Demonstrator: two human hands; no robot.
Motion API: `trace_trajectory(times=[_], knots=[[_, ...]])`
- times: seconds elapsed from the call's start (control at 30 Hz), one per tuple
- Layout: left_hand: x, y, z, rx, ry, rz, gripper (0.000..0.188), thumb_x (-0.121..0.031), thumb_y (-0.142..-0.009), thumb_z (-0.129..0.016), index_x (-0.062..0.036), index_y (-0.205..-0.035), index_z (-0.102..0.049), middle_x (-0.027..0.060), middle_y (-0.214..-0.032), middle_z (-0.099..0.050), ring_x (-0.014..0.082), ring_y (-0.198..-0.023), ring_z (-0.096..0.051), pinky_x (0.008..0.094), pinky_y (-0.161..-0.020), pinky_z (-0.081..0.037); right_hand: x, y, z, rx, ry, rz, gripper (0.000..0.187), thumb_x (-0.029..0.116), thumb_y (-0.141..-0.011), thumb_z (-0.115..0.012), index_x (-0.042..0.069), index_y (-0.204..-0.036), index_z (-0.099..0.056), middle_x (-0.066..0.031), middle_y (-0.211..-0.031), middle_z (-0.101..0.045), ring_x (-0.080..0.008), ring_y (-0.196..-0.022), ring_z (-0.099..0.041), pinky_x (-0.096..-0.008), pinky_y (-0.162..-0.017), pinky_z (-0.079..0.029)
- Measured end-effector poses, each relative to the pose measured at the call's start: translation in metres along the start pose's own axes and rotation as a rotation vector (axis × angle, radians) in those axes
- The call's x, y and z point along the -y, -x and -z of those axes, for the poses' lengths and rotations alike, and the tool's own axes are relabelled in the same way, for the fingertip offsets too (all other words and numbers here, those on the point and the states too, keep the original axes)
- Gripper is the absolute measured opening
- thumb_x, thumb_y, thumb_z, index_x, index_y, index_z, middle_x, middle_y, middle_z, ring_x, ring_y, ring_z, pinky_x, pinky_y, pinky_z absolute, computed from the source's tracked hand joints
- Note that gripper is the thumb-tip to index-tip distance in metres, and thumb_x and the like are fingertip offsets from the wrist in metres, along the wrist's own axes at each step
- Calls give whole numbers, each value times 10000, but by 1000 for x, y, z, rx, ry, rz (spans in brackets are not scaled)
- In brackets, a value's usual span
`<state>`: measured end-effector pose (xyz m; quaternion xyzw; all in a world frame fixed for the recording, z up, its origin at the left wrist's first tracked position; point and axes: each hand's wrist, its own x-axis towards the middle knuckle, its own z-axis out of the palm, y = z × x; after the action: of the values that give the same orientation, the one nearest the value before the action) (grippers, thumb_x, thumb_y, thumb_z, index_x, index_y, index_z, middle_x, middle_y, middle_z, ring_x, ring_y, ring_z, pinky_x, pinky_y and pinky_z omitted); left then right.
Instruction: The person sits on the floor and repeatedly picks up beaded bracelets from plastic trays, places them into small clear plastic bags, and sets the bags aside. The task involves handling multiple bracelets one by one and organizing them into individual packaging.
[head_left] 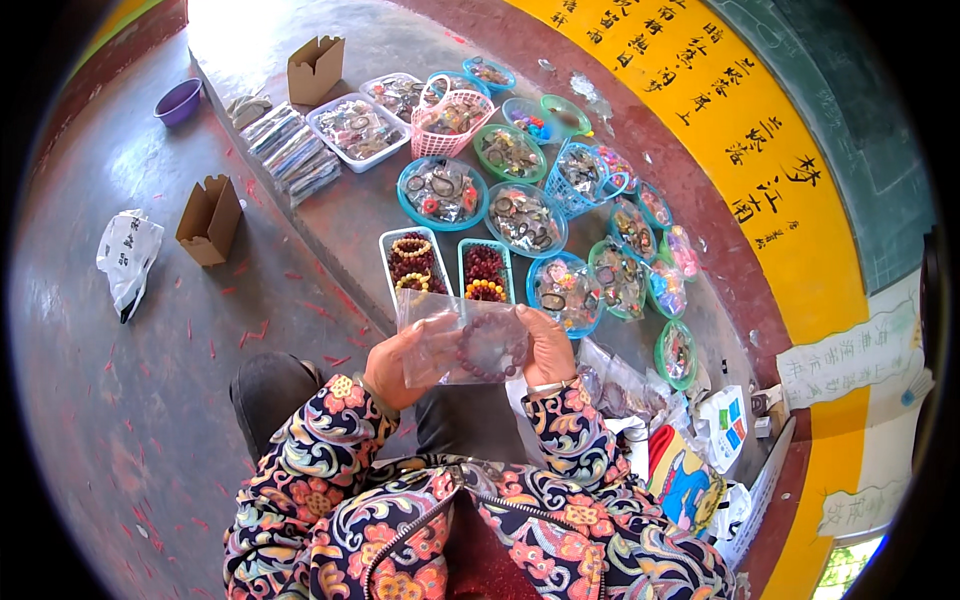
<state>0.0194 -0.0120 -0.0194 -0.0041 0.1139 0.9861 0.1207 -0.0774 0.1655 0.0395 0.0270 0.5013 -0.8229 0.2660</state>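
Observation:
Between my two hands, above my lap, is a clear plastic bag (437, 357) with a dark red bead bracelet (492, 343) lying inside it. My left hand (394, 364) is closed on the bag's left side, fingers mostly behind it. At the right edge, my right hand (546, 347) grips the bag beside the bracelet, the thumb on top. Just beyond the bag stand two trays: a white tray (385, 262) of dark red and yellow bead bracelets, and a pale green tray (511, 265) holding dark red and orange-yellow ones. The bag partly covers their near ends.
Several round basins, such as a blue basin (403, 205), hold bagged trinkets beyond the trays. A pink basket (418, 140) and a blue basket (556, 190) stand among them. Cardboard boxes (212, 222), a white bag (128, 262) and a purple bowl (180, 104) are at left. Colourful bags (682, 480) lie at right.

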Motion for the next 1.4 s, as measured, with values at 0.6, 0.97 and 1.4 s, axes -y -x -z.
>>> trace_trajectory(times=[0.6,0.97,1.4], knots=[[-6,7,-17,-9,50,-33,483,-364,-909,-391,-45,-1272,-385,136,-1191,-493,276,-1045,-504,453,-897,-398,-23,-16,27,234,-211,-355,671,547,-860,-409,-23,-1213,-428,-119,-1142,-556,-215,-1047,-539,-351,-892,-437],[-5,4,-9,88,128,-32,457,-334,-904,-403,-49,-1260,-398,157,-1221,-473,293,-1115,-465,467,-939,-367,-22,-5,5,-54,194,190,163,177,-861,-576,21,-899,-609,-25,-827,-621,-113,-752,-568,-254,-699,-460],[2,0,-17,101,69,-49,570,-426,-878,-409,20,-1233,-397,166,-1188,-498,304,-1108,-477,449,-933,-366,31,29,-52,52,1251,943,115,99,-838,-607,-10,-876,-614,-46,-717,-607,-67,-615,-496,-213,-568,-416]])
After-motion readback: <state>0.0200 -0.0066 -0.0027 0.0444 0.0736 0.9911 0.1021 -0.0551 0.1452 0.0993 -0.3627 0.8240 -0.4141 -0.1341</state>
